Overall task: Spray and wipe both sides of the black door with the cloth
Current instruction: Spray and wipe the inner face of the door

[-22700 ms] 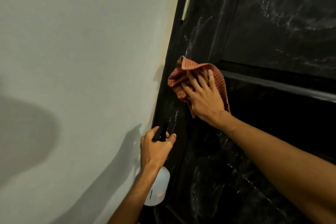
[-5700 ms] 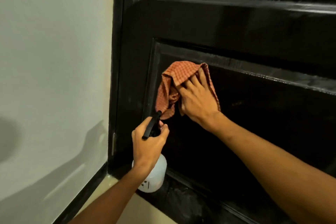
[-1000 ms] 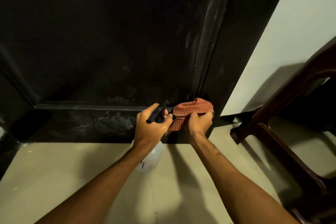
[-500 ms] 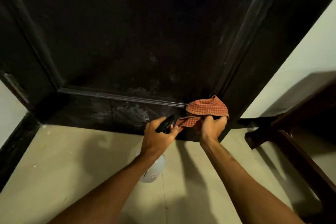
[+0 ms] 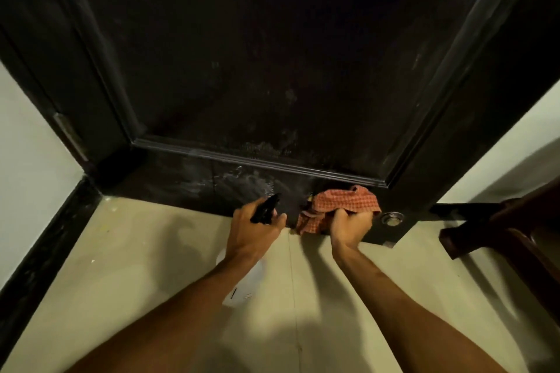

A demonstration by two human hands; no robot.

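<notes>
Here the wiping is down at the very foot of the black door (image 5: 272,54), along its bottom rail just above the floor (image 5: 136,266). The right hand (image 5: 348,225) has its fingers curled into the orange checked cloth (image 5: 345,203), bunching it and pressing it against the rail towards the right end, close to a small round metal fitting (image 5: 391,219) low on the door. Just to the left, the left hand (image 5: 254,228) is wrapped round the black trigger head of the spray bottle (image 5: 245,285), whose white body hangs beneath the wrist, partly hidden by the forearm; the nozzle points at the rail. Pale wet streaks (image 5: 236,182) show on the rail left of the cloth, so that stretch looks sprayed but not yet wiped. The next move, as I judge it, calls for drawing the cloth leftwards through those streaks towards the hinge (image 5: 69,136) side. Only this one face of the door is visible; the state of the other cannot be told.
</notes>
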